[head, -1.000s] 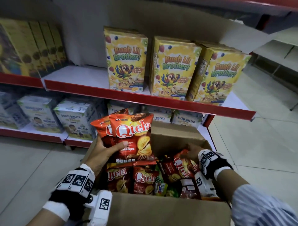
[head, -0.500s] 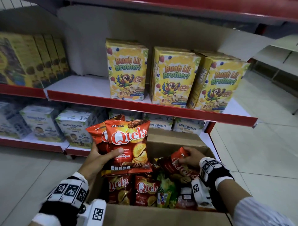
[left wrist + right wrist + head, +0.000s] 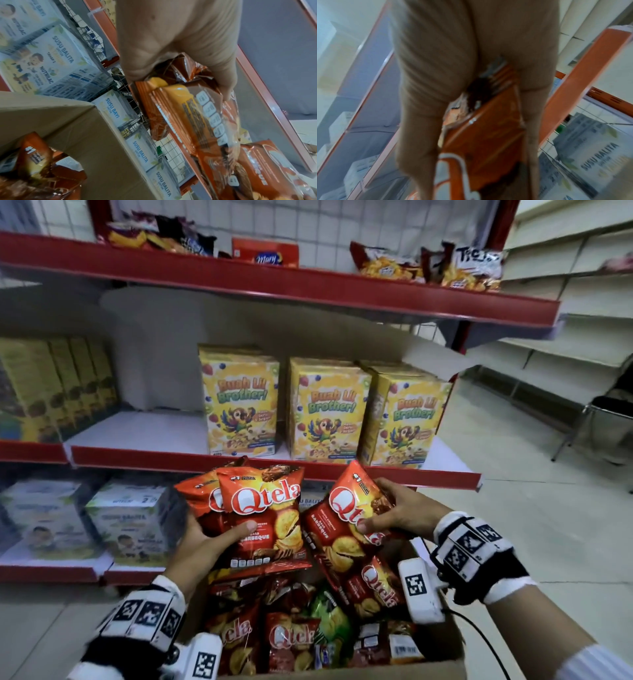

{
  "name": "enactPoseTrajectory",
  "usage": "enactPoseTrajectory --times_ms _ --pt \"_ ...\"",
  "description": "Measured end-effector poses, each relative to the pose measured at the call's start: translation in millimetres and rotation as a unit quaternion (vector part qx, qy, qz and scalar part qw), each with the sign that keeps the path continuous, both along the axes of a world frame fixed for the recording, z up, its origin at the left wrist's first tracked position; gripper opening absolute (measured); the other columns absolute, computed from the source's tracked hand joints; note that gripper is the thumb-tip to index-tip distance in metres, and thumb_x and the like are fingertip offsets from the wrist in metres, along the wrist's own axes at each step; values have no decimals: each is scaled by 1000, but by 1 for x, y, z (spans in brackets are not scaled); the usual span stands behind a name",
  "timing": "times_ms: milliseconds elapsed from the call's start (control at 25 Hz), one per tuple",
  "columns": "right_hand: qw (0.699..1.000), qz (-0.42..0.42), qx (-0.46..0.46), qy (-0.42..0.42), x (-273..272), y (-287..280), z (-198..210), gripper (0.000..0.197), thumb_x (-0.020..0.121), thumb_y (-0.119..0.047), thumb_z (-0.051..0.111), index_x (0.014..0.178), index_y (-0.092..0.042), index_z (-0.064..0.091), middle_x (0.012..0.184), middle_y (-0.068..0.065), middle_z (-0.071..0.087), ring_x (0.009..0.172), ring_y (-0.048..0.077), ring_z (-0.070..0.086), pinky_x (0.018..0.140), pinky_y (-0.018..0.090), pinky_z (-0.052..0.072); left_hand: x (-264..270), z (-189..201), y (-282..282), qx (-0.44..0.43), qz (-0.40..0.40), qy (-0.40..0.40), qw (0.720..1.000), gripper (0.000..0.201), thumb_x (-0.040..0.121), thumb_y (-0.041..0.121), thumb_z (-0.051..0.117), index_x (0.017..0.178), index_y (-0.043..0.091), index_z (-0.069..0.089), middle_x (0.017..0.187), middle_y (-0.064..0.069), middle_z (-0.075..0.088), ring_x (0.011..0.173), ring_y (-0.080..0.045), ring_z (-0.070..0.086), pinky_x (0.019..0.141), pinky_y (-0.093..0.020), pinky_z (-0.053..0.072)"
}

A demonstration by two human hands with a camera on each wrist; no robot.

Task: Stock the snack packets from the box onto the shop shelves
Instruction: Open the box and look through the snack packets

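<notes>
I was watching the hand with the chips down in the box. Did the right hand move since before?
Yes. The right hand has come up out of the cardboard box, lifting a Qtela packet above the box's packets.

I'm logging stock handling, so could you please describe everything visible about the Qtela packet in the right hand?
The Qtela packet is a glossy red-orange foil bag with a white logo, "Barbeque" lettering and pictured chips. It is tilted, top leaning left, held above the cardboard box. The right hand grips its upper right part, thumb across the front.
</notes>
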State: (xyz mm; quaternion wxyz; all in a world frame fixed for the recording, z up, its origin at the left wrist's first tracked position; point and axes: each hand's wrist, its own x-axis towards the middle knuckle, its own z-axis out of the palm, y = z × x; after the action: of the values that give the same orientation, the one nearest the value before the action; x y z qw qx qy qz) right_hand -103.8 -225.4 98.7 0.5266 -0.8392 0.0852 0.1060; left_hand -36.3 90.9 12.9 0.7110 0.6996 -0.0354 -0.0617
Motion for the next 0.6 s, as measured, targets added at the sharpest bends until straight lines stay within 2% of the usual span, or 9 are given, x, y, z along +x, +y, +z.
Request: enactPoseTrajectory --times_ms 80,120,240,360,400,480,520,600 --pt "999 -24 -35 -13 -8 0 10 81 61 -15 87 131 -13 45 115 8 67 102 25 66 93 44 53 -1 5 -2 14 -14 -11 1000 126 29 64 86 139 38 29 132 2 56 119 -27 55 104 -52 40" --pt "998 -47 -25 -25 -12 0 13 79 63 -12 86 131 -11 46 117 9 66 104 27 65 94 44 52 -2 7 -2 15 -18 -15 1000 126 30 64 86 139 38 29 133 2 56 120 -27 54 105 -53 40" --pt "996 -73 23 -50 -23 -3 17 57 67 -2 80 119 -16 59 105 8 72 95 27 69 86 42 57 -2 10 -2 -9 -29 -15 999 121 34 57 86 138 36 30 131 2 56 117 -25 56 103 -52 42" --pt "996 -63 30 -52 -34 -8 14 38 66 -8 82 101 -17 70 96 6 75 91 26 72 80 39 59 0 11 -5 -15 -26 -18 999 121 35 54 85 139 35 27 130 3 56 115 -22 57 101 -49 44" --pt "995 -70 34 -57 -36 -10 13 34 65 -11 83 97 -15 71 94 5 75 87 26 72 74 38 60 1 11 -6 -12 -20 -15 1000 124 34 53 85 141 33 24 130 4 54 115 -22 56 100 -47 44" --pt "992 -90 42 -77 -38 -12 9 33 67 -15 83 97 -15 71 90 2 76 76 21 73 57 36 59 6 11 -9 -8 -9 -4 1000 127 34 51 87 141 31 21 131 2 52 116 -24 55 100 -48 44" --pt "990 -100 50 -87 -39 -13 6 33 69 -15 82 100 -16 69 90 1 76 73 20 73 53 35 58 7 10 -11 -10 -10 -2 1000 128 34 52 87 141 30 22 133 1 52 116 -25 56 100 -49 44" --pt "987 -104 81 -93 -39 -13 3 35 73 -12 79 106 -13 66 96 4 75 79 23 73 54 37 59 10 12 -15 -16 -17 -2 1000 129 32 53 88 141 30 23 134 -2 53 116 -25 57 99 -50 46"
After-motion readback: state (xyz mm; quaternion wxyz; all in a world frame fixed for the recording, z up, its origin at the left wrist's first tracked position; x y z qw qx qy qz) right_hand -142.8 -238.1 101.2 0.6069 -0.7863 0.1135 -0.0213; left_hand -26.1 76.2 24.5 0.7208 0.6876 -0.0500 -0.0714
